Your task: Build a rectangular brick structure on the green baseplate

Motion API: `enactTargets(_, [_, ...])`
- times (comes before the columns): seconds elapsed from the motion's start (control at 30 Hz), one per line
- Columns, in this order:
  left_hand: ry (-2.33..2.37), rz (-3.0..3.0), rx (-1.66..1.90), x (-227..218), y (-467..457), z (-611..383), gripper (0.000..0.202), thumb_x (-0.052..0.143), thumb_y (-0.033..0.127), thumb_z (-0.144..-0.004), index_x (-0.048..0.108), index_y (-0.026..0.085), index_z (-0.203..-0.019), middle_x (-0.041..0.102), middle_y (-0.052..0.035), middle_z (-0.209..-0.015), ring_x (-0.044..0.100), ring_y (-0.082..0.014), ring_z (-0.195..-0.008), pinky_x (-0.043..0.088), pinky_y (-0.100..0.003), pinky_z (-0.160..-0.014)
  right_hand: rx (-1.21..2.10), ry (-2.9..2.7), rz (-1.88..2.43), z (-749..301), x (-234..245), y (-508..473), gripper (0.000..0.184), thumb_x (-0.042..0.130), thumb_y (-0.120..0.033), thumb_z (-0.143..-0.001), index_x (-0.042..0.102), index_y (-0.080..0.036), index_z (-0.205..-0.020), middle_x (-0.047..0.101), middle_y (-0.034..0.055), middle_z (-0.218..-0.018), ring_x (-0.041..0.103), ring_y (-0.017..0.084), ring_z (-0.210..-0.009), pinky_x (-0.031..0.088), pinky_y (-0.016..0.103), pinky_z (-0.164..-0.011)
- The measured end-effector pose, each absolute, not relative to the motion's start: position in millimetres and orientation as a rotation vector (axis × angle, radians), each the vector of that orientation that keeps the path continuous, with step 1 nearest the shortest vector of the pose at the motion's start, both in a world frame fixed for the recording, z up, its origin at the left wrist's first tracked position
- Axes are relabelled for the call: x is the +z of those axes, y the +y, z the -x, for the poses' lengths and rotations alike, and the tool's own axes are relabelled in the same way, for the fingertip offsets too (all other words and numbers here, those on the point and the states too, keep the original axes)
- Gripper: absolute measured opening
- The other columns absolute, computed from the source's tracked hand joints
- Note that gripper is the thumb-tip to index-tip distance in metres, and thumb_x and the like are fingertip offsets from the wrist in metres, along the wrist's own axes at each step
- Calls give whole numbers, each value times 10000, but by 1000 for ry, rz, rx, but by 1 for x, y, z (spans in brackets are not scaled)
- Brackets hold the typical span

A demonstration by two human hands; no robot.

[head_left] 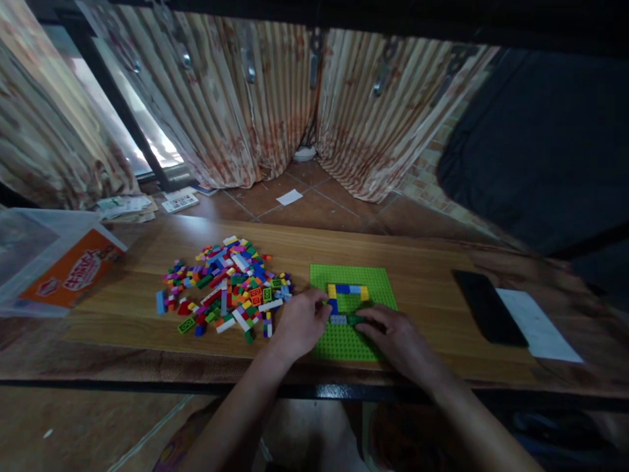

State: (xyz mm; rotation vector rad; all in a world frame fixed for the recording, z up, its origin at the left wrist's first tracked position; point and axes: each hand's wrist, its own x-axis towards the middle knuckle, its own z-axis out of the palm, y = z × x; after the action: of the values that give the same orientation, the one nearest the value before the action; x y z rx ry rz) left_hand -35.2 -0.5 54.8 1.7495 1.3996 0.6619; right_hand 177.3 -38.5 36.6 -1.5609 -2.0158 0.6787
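Observation:
A bright green baseplate [351, 347] lies on the wooden board, and a partial rectangle of bricks stands on it. Its far side has yellow and blue bricks [343, 289] and a pale blue one; a grey brick [338, 320] sits on the near side. My right hand [396, 334] pinches a dark green brick [352, 320] just right of the grey one; whether it is pressed down I cannot tell. My left hand [302, 324] is over the plate's left edge, fingertips closed together beside the blue brick [333, 306]. What they hold, if anything, is too small to name.
A heap of loose colourful bricks [230, 282] lies left of the plate. Further left stands a clear plastic box [44, 229] with an orange label. A black phone-like slab [489, 308] and white paper [538, 324] lie at the right. Curtains hang beyond.

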Motion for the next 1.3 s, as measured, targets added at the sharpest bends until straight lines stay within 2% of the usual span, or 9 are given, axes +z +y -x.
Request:
enactTargets(0.3, [1457, -1800, 551, 61, -4, 24, 207, 597, 260, -815, 640, 158, -990, 699, -82, -845, 649, -209, -743, 439, -299, -685, 643, -2064, 1520, -171, 40, -36, 160, 581, -234, -884, 707, -234, -981, 675, 37, -912, 641, 179, -826, 510, 326, -762])
enactTargets(0.57, [1694, -1847, 468, 51, -5, 10, 466, 667, 388, -765, 540, 143, -1141, 692, -85, -834, 661, -260, -770, 435, -321, -659, 659, -2112, 1506, -170, 40, -36, 142, 585, -202, -891, 717, -219, -939, 632, 35, -839, 603, 163, -772, 485, 291, -714])
enactTargets(0.73, [1747, -1850, 380, 58, -5, 4, 512, 696, 387, -734, 522, 140, -1147, 703, -95, -882, 669, -263, -803, 443, -322, -671, 633, -2116, 1486, -170, 38, -36, 140, 580, -195, -894, 718, -220, -879, 626, 37, -837, 592, 163, -770, 484, 289, -722])
enactTargets(0.9, [1782, -1788, 320, 63, 0, 0, 557, 707, 372, -706, 491, 150, -1168, 701, -101, -898, 675, -277, -824, 442, -324, -654, 631, -2080, 1499, -169, 37, -35, 133, 610, -167, -871, 726, -216, -915, 628, 33, -824, 600, 164, -769, 484, 288, -718])
enactTargets(1.07, [1799, -1775, 278, 64, 3, -2, 657, 713, 371, -682, 424, 145, -1227, 707, -109, -903, 683, -289, -862, 460, -333, -686, 662, -2065, 1528, -168, 38, -32, 129, 641, -136, -841, 740, -213, -872, 653, 31, -817, 620, 161, -763, 486, 291, -734])
enactTargets(1.3, [1803, -1818, 196, 68, 6, -5, 653, 688, 362, -693, 404, 155, -1244, 712, -125, -925, 683, -309, -929, 467, -347, -726, 692, -2075, 1650, -166, 41, -26, 141, 678, -125, -792, 749, -198, -889, 704, 46, -840, 651, 190, -804, 484, 315, -770])
